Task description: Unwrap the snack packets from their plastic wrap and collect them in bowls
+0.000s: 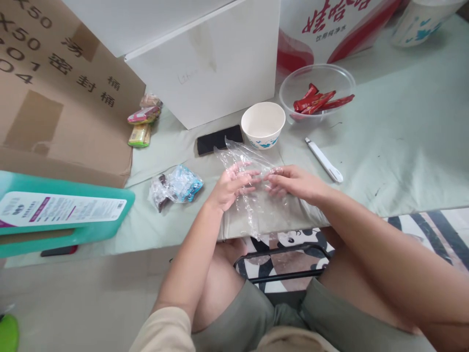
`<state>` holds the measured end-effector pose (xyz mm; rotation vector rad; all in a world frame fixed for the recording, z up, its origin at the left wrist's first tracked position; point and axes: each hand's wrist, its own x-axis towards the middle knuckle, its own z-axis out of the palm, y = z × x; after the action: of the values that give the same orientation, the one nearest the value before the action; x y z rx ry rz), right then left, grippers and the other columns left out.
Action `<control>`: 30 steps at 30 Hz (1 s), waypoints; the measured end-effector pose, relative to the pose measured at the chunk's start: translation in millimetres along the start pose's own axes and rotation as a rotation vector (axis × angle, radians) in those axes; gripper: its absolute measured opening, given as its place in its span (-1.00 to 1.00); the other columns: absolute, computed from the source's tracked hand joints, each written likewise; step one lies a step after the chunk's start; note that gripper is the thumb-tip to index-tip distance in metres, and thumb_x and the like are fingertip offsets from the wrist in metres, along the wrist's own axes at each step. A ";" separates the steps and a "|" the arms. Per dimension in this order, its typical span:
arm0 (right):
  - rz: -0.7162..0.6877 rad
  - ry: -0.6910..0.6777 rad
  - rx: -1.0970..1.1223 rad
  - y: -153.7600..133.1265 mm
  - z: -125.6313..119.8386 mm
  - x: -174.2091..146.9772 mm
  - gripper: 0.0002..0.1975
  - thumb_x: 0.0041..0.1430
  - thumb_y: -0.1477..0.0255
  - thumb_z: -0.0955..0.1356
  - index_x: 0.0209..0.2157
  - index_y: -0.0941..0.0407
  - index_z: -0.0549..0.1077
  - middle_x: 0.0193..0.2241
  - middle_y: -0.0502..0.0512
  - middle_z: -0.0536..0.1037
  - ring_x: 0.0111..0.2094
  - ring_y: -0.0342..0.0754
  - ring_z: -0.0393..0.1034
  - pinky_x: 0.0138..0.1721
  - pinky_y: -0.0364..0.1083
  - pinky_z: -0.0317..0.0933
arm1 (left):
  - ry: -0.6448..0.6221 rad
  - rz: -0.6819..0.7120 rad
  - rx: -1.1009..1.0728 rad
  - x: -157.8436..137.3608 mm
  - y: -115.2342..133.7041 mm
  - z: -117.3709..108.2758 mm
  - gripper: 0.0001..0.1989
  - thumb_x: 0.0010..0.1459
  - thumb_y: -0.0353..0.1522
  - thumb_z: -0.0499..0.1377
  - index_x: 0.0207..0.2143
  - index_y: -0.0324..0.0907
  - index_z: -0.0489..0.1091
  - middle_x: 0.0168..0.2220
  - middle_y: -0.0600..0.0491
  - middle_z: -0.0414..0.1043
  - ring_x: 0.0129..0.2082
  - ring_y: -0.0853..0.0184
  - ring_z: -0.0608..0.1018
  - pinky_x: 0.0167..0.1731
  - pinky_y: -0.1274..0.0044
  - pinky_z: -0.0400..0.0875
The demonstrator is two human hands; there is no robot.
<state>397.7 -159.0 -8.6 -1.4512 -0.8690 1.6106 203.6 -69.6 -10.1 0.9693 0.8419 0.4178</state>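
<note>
A thin, clear plastic bag (pixel 252 210) hangs loose between my hands, its crumpled lower end by the table's front edge. My left hand (pixel 234 185) has its palm turned up and its fingers bent in the film, which partly covers them. From the other side, my right hand (pixel 293 182) grips the bag with thumb and fingers close together. A white paper bowl (pixel 262 124) with blue leaf prints stands just beyond the bag. Behind the bag's upper edge lies a black phone (pixel 216 141). To the right of my right hand is a white box cutter (pixel 322 159).
A clear plastic bowl (pixel 293 80) holds several red sachets (pixel 313 101). Small wrapped packets (pixel 179 185) lie left of my hands. A green jug (pixel 126 198), a brown carton (pixel 73 137) and a white box (pixel 220 68) bound the left and back. A paper cup (pixel 421 24) stands far right.
</note>
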 end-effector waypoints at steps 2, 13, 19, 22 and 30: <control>0.006 0.011 0.033 1.8 -0.5 0.0 -0.75 0.18 0.21 0.45 -0.33 0.12 0.56 -0.38 0.14 0.63 -0.37 -0.07 0.53 -0.40 -0.14 0.37 | -0.008 -0.021 0.079 -1.8 1.4 -2.1 -0.41 -0.06 -0.40 0.37 0.07 -0.16 0.35 -0.04 -0.13 0.61 -0.22 0.21 0.69 -0.34 0.52 0.51; -0.391 0.267 -0.064 4.5 6.4 0.3 -0.82 0.05 0.28 0.45 -0.39 0.11 0.50 -0.56 -0.07 0.47 -0.60 -0.22 0.27 -0.53 -0.17 0.19 | -0.298 -0.017 0.103 -8.7 0.8 -17.4 -0.42 -0.06 -0.29 0.41 0.05 -0.19 0.45 0.06 -0.22 0.57 -0.04 0.09 0.67 -0.13 0.39 0.55; -0.487 0.495 -0.068 0.8 6.9 1.4 -0.85 0.10 0.31 0.41 -0.42 0.11 0.49 -0.56 -0.06 0.43 -0.62 -0.23 0.19 -0.61 -0.18 0.06 | 0.015 -0.052 0.313 -1.7 -1.1 -6.3 -0.78 0.11 -0.41 0.23 -0.17 -0.31 0.51 -0.29 -0.14 0.66 -0.36 0.29 0.68 -0.39 0.54 0.49; -0.510 0.542 0.089 -0.7 2.9 2.9 -0.82 0.11 0.26 0.42 -0.38 0.08 0.47 -0.57 -0.09 0.39 -0.62 -0.23 0.18 -0.59 -0.18 0.10 | -0.022 -0.094 0.247 -1.4 1.4 -6.0 -0.78 0.12 -0.42 0.17 -0.20 -0.30 0.53 -0.41 -0.07 0.64 -0.46 0.33 0.65 -0.44 0.56 0.48; -0.220 0.053 0.115 2.5 -0.1 0.4 -0.65 0.00 0.20 0.51 -0.21 0.08 0.53 -0.30 0.08 0.62 -0.30 -0.05 0.53 -0.15 -0.02 0.44 | 0.015 0.106 0.048 -0.1 6.1 -13.3 -0.57 0.04 -0.24 0.30 -0.01 -0.13 0.44 -0.42 0.06 0.62 -0.41 0.27 0.68 -0.43 0.55 0.51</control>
<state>397.5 -159.8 -11.0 -1.2664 -0.8588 1.4287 193.4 -59.2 -8.8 1.0590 0.8193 0.4978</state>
